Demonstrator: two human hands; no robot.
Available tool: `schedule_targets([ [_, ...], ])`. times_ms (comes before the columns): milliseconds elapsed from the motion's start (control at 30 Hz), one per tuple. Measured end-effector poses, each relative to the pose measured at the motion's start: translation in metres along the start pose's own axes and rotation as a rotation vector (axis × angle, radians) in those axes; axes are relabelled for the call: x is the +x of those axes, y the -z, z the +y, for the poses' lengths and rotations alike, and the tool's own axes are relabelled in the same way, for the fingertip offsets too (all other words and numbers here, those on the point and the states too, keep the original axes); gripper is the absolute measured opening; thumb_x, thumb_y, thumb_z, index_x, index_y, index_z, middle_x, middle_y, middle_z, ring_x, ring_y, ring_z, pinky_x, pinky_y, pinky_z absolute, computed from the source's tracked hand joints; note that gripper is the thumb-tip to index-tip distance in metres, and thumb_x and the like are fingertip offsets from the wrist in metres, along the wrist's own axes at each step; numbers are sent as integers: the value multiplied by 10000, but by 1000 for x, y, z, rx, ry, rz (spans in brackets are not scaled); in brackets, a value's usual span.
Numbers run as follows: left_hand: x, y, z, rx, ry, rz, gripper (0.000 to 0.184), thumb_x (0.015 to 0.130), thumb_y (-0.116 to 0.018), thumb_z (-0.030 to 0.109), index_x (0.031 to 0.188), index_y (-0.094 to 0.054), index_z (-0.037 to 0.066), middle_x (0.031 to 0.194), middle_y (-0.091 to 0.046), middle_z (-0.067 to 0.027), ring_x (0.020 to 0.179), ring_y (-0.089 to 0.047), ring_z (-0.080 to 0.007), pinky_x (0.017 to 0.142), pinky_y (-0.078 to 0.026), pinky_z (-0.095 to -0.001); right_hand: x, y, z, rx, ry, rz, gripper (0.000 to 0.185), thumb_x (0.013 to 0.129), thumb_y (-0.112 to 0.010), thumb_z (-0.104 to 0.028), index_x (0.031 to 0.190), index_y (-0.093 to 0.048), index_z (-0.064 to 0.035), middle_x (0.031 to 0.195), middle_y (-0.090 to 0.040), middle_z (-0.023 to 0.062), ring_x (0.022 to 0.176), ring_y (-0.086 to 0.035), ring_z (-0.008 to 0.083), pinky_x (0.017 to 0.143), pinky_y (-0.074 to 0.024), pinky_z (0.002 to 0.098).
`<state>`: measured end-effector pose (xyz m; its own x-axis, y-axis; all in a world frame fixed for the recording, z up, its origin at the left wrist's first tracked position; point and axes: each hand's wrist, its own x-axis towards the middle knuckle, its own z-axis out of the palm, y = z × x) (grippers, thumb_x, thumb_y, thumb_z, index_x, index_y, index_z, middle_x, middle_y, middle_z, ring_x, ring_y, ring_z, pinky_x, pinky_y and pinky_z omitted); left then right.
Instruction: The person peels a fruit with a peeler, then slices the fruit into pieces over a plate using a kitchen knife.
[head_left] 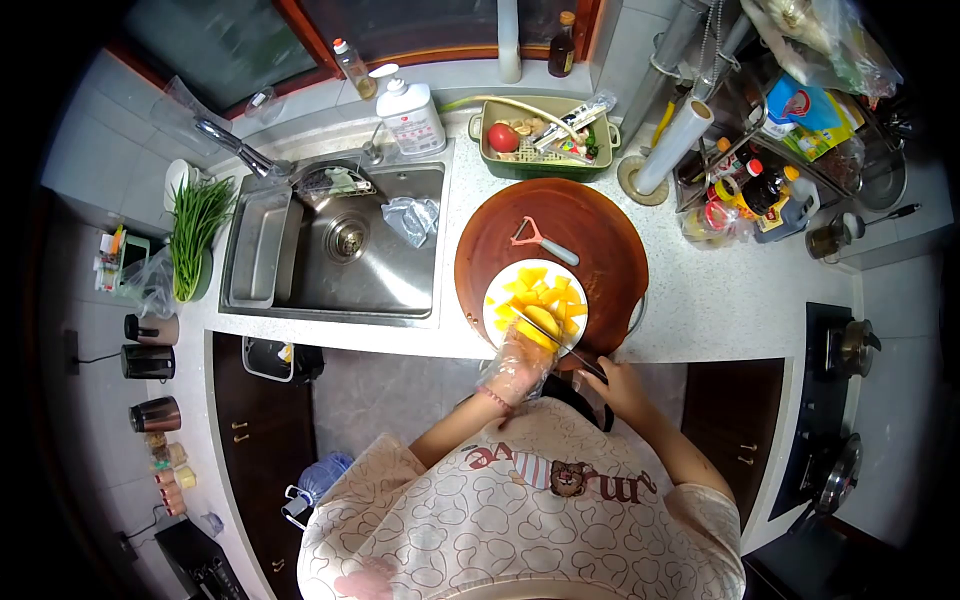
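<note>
My left hand (522, 362), in a clear plastic glove, is closed around a peeled yellow mango piece (538, 334) over the near side of a white plate (492, 297). My right hand (622, 388) grips the handle of a knife (568, 350), whose blade slants up and left against the mango piece. Cut yellow chunks (537, 290) fill much of the plate. The plate sits on a round brown cutting board (612, 250). A peeler (545, 242) with an orange head and grey handle lies on the board beyond the plate.
Left of the board is a steel sink (395, 285) holding a crumpled plastic bag (410, 220). Behind stands a green basket (520, 168) with a tomato and other items. Green stalks (198, 235) lie far left; bottles on a rack (750, 190) stand right, near a stove (822, 400).
</note>
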<state>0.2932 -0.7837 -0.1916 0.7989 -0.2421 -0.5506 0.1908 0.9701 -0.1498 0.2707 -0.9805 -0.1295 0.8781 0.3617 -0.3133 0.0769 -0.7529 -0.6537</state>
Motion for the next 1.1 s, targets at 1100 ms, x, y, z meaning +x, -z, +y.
schedule_targets([
  [1100, -6, -16, 16, 189, 122, -29, 527, 815, -640, 7, 1302, -449, 67, 1327, -496, -137, 1246, -471, -313, 1107, -350, -500, -1, 20, -20, -121, -1, 36, 355, 915, -610, -377, 864, -566, -28, 666, -622, 206, 640, -627, 408, 555, -477, 482],
])
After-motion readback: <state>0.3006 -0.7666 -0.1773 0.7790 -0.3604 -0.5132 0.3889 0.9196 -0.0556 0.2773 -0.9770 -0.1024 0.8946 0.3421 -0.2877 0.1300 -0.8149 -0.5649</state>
